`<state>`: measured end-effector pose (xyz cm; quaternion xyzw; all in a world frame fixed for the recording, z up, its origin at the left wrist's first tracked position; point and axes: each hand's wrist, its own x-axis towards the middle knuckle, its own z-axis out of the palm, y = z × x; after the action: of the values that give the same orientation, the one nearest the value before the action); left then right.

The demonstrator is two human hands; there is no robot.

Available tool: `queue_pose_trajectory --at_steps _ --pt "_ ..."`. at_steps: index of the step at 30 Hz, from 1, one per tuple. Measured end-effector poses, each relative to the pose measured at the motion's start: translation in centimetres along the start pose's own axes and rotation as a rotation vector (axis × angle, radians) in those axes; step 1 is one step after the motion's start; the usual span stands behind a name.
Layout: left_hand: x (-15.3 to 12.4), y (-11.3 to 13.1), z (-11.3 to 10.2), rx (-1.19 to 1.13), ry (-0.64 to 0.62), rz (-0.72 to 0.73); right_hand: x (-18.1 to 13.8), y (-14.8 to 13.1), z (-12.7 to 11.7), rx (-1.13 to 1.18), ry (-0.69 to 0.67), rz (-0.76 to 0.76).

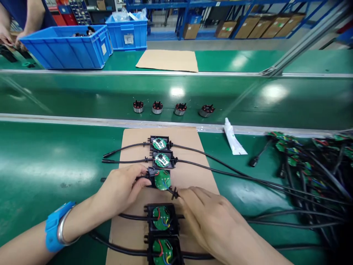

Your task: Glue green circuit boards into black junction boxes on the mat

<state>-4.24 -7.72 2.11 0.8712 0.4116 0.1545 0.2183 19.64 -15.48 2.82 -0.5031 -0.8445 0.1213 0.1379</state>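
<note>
On a cardboard sheet (190, 145) several small black housings with round green circuit boards stand in a column. My left hand (121, 187) pinches the left end of the middle housing (151, 173), beside its round green circuit board (162, 179). At that board's right, my right hand (209, 213) has its fingers closed on the black cable (174, 193) near its collar. Two housings above show silvery patches on their boards, like the upper board (159, 143). Below lies another housing (161, 219) with red, blue and yellow wires. My right hand hides part of the cables.
Several copper-wound motor stators (180, 109) stand in a row on the conveyor belt (91, 95). A white tube (233, 138) lies right of the cardboard. Cabled boards (300, 158) pile up at right. Blue bins (68, 49) and a co-worker's hands (8, 36) are across the belt.
</note>
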Motion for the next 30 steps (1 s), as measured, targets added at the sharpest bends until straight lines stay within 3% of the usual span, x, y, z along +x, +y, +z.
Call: queue_pose_trajectory --at_steps 7,15,23,30 --pt "1.3 -0.7 2.1 0.113 -0.047 0.040 3.1 0.4 0.6 -0.068 -0.150 0.037" --pt "1.3 -1.0 2.0 0.053 -0.075 0.060 4.3 0.5 0.6 -0.022 -0.287 0.070" --pt "1.6 -1.7 0.6 -0.103 -0.101 -0.043 4.9 0.6 1.4 -0.114 -0.141 -0.009" --pt "1.1 -1.8 1.0 0.043 -0.040 0.060 5.0 0.7 1.6 -0.127 -0.103 -0.009"
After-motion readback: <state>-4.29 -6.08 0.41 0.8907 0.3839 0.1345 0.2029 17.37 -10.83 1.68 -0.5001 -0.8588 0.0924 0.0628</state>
